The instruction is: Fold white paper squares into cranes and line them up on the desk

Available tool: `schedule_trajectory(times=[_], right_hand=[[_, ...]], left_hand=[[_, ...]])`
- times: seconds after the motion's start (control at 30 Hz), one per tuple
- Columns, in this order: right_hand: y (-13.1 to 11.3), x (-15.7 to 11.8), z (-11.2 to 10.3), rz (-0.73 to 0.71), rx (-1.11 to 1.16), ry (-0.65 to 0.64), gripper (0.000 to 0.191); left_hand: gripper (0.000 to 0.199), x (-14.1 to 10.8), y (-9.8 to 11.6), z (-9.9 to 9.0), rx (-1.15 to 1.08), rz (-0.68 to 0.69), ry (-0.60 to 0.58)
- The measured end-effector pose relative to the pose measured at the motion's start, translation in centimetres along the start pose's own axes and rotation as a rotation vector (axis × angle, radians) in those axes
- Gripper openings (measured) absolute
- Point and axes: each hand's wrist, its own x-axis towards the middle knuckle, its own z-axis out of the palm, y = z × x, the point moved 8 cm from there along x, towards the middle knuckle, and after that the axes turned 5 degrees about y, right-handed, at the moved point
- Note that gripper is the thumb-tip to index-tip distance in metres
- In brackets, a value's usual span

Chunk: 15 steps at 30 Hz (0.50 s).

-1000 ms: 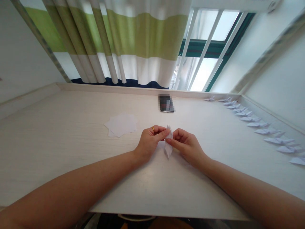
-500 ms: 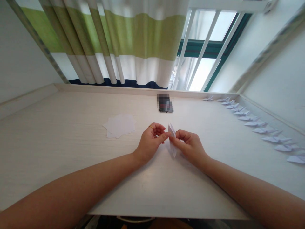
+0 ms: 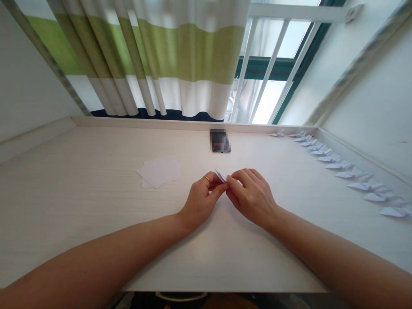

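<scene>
Folded white paper [image 3: 220,175] between both hands, mid-table [image 3: 96,214]. Visible tip slants up-left from the grip, toward the far edge; lower end hidden by fingers. Left hand [image 3: 203,197] pinches it, thumb and forefinger together; right hand [image 3: 252,194] clamps it from the right. Both equally near. Loose paper sheets [image 3: 161,171] leftward; phone [image 3: 220,141] near far edge; paper cranes [image 3: 365,186] along right edge.

Legible text: none. I read no lettering, brand, number or sign; the phone [image 3: 220,141] is pixelated past reading.
</scene>
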Motion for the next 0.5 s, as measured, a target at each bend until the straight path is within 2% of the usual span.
schedule_trajectory(times=[0.1,0.27,0.4,0.5], right_hand=[[0.0,0.0,-0.4,0.003,0.077,0.064,0.02],[-0.6,-0.1,-0.4,-0.049,0.157,0.066,0.038],[-1.5,0.0,-0.6,-0.089,0.186,0.042,0.036],[-1.3,0.0,-0.4,-0.035,0.295,-0.023,0.035]], left_hand=[[0.011,0.2,0.4,-0.4,-0.1,0.025,0.048],[0.008,0.2,0.9,-0.6,-0.269,0.017,0.082],[0.008,0.2,0.6,-0.6,-0.317,-0.029,0.083],[0.01,0.5,-0.1,-0.7,-0.362,-0.095,0.085]])
